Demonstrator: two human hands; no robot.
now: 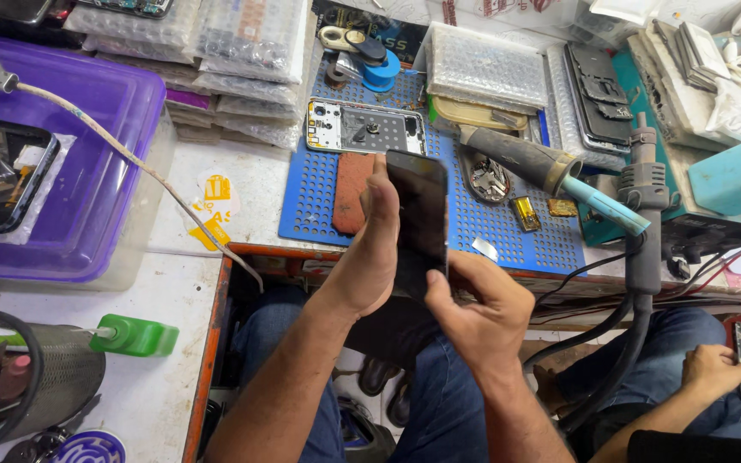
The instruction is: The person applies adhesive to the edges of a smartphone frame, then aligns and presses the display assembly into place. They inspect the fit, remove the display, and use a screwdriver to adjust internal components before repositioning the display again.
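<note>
Above the lap, at six o'clock from the blue mat [508,225] on the desk [250,184], the left hand [369,249] is pinching a dark phone [418,219] upright while the right hand [482,309] is gripping its lower edge; steady support probably matters.

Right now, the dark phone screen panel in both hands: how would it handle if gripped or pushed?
The panel looks thin and flat, so probably stiff but fragile; bending or a drop might crack it. Its glossy dark face suggests it could be slippery, which may be why the left hand and right hand hold it by the edges. Likely light for its size.
</note>
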